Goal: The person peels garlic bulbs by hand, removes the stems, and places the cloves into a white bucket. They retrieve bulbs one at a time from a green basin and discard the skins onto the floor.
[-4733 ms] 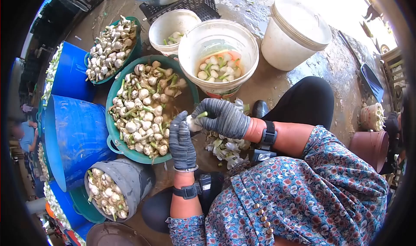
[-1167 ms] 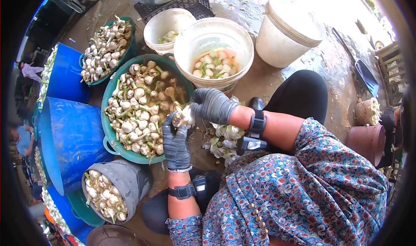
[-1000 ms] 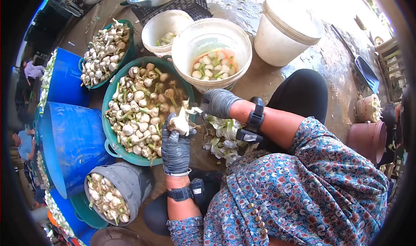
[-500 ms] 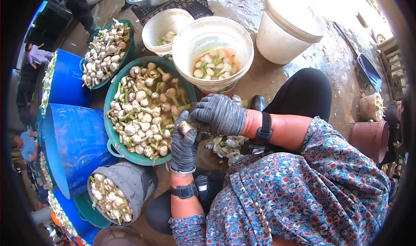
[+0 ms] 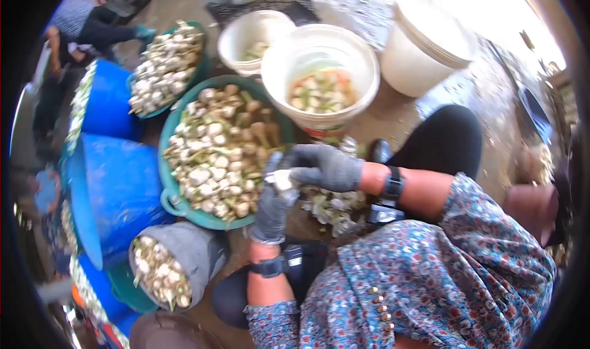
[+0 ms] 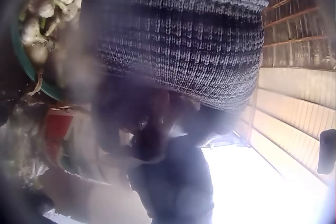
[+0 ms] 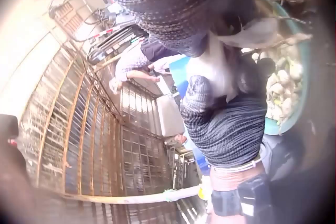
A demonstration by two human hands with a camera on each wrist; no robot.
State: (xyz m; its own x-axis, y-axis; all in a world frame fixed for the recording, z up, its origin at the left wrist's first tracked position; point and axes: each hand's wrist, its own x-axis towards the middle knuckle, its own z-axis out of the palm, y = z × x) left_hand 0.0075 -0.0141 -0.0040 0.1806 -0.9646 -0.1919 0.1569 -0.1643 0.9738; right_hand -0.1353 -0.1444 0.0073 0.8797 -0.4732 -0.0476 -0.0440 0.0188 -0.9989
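Both hands wear grey knitted gloves and meet over the front edge of the green tub [image 5: 174,202]. My left hand [image 5: 270,207] holds a white garlic bulb [image 5: 283,181] from below. From the right, my right hand [image 5: 332,167] pinches at the bulb with thumb and fingers. In the right wrist view, pale loose skin [image 7: 257,34] hangs by the fingers. Gloves hide much of the bulb in the left wrist view. Unpeeled garlic bulbs [image 5: 212,158] fill the tub, some lying in brownish water. Peeled skins [image 5: 335,210] lie heaped on the ground below the right hand.
Beyond the hands stands a white bucket [image 5: 319,118] with peeled bulbs in water. A smaller white bucket [image 5: 230,44] and a lidded bucket [image 5: 424,57] are nearby. Blue tubs [image 5: 126,195] and a grey bucket [image 5: 206,250] of garlic line the left. A person [image 5: 80,26] is at the far left.
The right hand, apart with a strip of skin a second ago, is back on the bulb. More white now shows on the bulb. Someone has come into view at the upper left.
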